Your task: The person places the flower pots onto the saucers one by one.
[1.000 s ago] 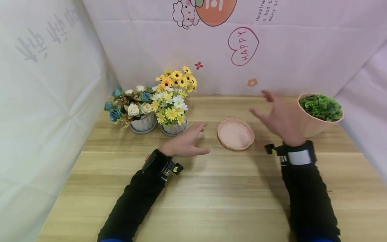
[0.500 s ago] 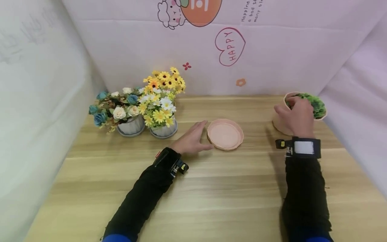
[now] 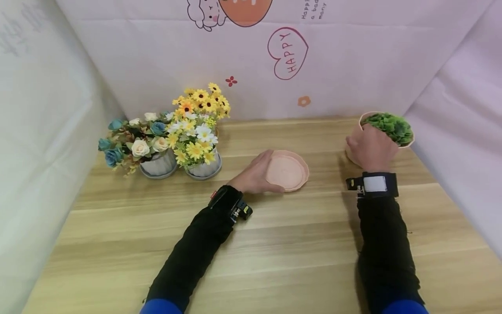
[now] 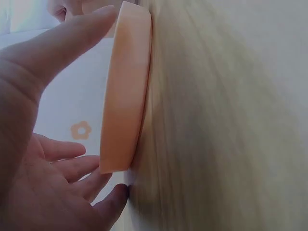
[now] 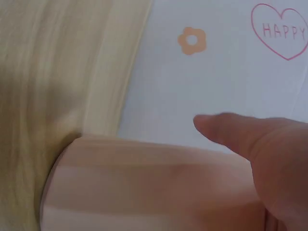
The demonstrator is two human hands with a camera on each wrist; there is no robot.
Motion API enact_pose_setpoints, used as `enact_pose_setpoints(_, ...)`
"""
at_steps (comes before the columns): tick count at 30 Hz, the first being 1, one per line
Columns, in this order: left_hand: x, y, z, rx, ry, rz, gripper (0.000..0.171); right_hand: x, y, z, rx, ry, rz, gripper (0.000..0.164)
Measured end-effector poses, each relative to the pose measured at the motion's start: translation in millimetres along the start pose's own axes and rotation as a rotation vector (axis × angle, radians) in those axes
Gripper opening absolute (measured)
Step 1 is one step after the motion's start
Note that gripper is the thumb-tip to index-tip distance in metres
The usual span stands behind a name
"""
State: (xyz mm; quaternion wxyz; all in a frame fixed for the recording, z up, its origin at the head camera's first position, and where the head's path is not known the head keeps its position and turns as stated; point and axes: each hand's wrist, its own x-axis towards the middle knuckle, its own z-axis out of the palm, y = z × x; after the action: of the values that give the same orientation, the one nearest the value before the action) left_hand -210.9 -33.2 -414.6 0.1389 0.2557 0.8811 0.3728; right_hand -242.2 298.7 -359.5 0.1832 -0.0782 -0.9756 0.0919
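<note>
In the head view my left hand (image 3: pixel 256 175) is spread around the left side of a shallow pink pot saucer (image 3: pixel 288 171), thumb at its front rim and fingertips at the back. The left wrist view shows the saucer (image 4: pixel 126 91) side-on over the tabletop, with a straight thumb and loosely bent fingers at its edge. My right hand (image 3: pixel 372 148) grips the left rim of a pink flowerpot (image 3: pixel 353 157) holding a leafy green plant (image 3: pixel 392 126). Its curled fingers are hidden in the head view; the right wrist view shows a thumb (image 5: pixel 226 130) beside the pot wall (image 5: pixel 144 187).
At the left stand grey pots with blue and cream roses (image 3: pixel 140 148) and with yellow and white daisies (image 3: pixel 195 150). A printed white cloth (image 3: pixel 251 52) hangs behind the wooden table (image 3: pixel 274 253), with cloth at both sides too.
My left hand has moved right, up to the saucer. My right hand has reached the flowerpot and its fingers have closed at the rim. The head view has shifted right.
</note>
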Motion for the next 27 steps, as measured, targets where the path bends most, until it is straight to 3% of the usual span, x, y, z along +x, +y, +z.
enact_pose_setpoints(4, 1.5, -0.3, -1.7, -0.005, 0.000, -0.022, 0.125, 3.0, -2.2, 2.1, 0.002, 0.102, -0.023, 0.037)
enact_pose_setpoints(7, 2.4, -0.6, -4.1, -0.011, 0.010, -0.021, 0.124, 6.6, -3.9, -0.4, 0.003, 0.112, -0.026, 0.037)
enact_pose_setpoints(14, 3.8, -3.3, -5.6, -0.015, 0.011, -0.005, 0.124, 8.3, -4.8, -4.7, 0.020, 0.011, -0.022, 0.034)
enact_pose_setpoints(27, -3.0, -7.9, -1.1, -0.025, -0.005, -0.004, 0.121, 0.4, -4.8, -3.6, 0.042, -0.102, -0.032, 0.033)
